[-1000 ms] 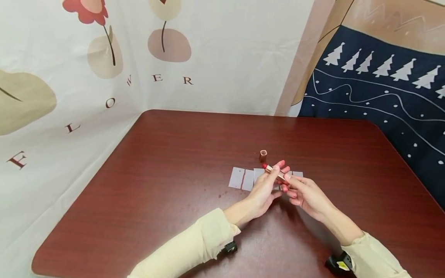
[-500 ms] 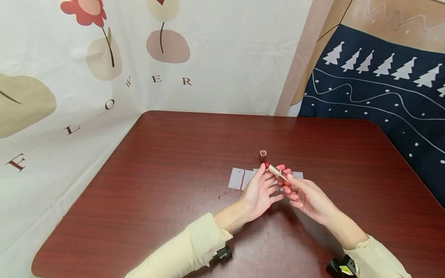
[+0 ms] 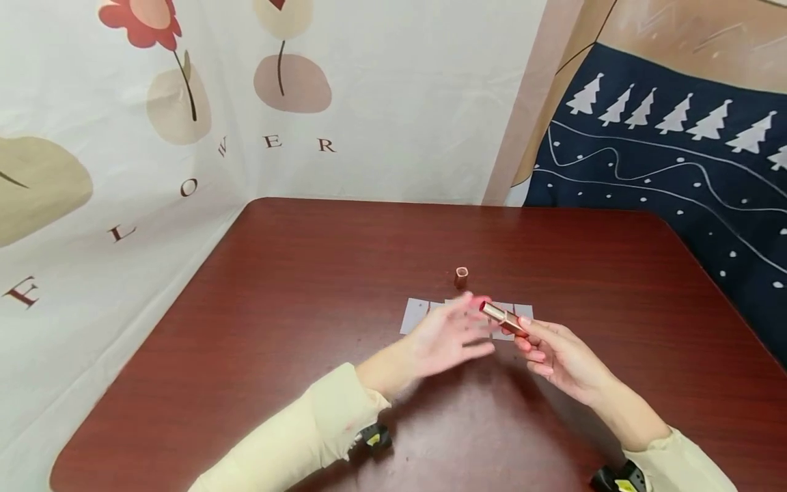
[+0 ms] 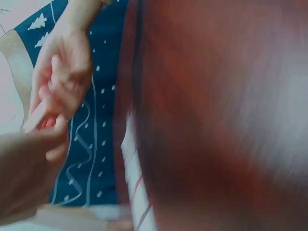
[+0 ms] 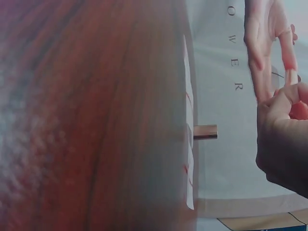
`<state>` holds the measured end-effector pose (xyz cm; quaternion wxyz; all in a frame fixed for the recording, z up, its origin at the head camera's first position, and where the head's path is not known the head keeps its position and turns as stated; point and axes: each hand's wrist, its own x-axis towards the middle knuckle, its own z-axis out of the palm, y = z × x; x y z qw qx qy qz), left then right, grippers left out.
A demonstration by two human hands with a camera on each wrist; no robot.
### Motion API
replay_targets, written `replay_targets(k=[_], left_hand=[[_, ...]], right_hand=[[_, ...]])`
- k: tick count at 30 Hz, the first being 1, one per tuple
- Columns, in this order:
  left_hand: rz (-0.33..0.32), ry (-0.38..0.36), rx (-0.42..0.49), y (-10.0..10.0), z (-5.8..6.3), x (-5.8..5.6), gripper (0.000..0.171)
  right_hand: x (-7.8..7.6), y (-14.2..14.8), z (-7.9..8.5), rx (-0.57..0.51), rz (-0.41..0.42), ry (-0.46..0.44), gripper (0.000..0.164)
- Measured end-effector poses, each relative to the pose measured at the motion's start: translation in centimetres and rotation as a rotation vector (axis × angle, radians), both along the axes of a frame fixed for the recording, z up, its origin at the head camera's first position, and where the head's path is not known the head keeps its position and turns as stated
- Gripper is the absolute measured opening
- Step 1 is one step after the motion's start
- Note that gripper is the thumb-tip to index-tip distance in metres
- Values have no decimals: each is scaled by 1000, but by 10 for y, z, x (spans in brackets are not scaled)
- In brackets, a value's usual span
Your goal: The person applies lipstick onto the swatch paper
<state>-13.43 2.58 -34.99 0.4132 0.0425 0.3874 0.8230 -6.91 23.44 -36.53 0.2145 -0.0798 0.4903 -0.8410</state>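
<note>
A lipstick in a rose-gold tube [image 3: 503, 320] is pinched between the thumb and fingers of my right hand [image 3: 568, 359]. Its end tilts up to the left, and only a little red shows at the rim. My left hand [image 3: 439, 347] lies just left of it, fingers spread and blurred, holding nothing. Whether a left fingertip touches the tube cannot be told. Behind both hands the lipstick cap [image 3: 461, 277] stands upright on the table, hollow end up; the right wrist view also shows the cap [image 5: 206, 132]. Pale paper cards [image 3: 415, 316] lie beneath the hands, partly covered.
The dark red-brown table [image 3: 320, 273] reaches back to a white printed curtain [image 3: 406, 102]. A navy cloth with tree prints [image 3: 664, 150] hangs at the right. In the left wrist view, red streaks mark the cards [image 4: 137, 187].
My left hand has drawn away to the left from the lipstick, which lay against its fingers. The right hand has shifted slightly right with the lipstick. Less of the red bullet shows now.
</note>
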Motion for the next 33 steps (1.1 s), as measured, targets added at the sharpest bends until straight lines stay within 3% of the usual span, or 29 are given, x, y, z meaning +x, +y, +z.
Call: replay_targets(k=[3, 5, 7, 9, 11, 14, 18, 21, 24, 28, 31, 33], left_hand=[[177, 225, -198, -4, 3, -28, 37], [232, 474, -470, -5, -2, -50, 40], [205, 693, -774, -4, -9, -69, 43], [135, 873, -1002, -1, -19, -80, 49], [88, 971, -1139, 3, -29, -87, 54], [102, 1005, -1244, 11, -36, -91, 50], [166, 987, -1285, 24, -38, -97, 29], [128, 1046, -1198, 23, -37, -100, 19], [-12, 1190, -1062, 16, -29, -98, 14], [-228, 1364, -907, 5, -9, -90, 11], [-357, 1398, -833, -1, 5, -82, 7], [-425, 1379, -798, -2, 11, -77, 7]], right_hand=[[0, 4, 1, 8, -41, -17, 33], [-1, 7, 1, 16, -69, -29, 33], [-1, 10, 1, 23, -89, -45, 31], [-2, 12, 1, 34, -104, -55, 30], [-3, 13, -1, 60, -115, -51, 29], [-6, 14, -3, 93, -119, -34, 30], [-10, 17, -3, 143, -150, -20, 30], [-9, 18, 0, 256, -203, 17, 23], [-7, 22, 9, 411, -277, 93, 16], [-10, 29, 25, 579, -384, 190, 16], [-15, 31, 32, 662, -415, 227, 22], [-18, 29, 33, 694, -411, 237, 26]])
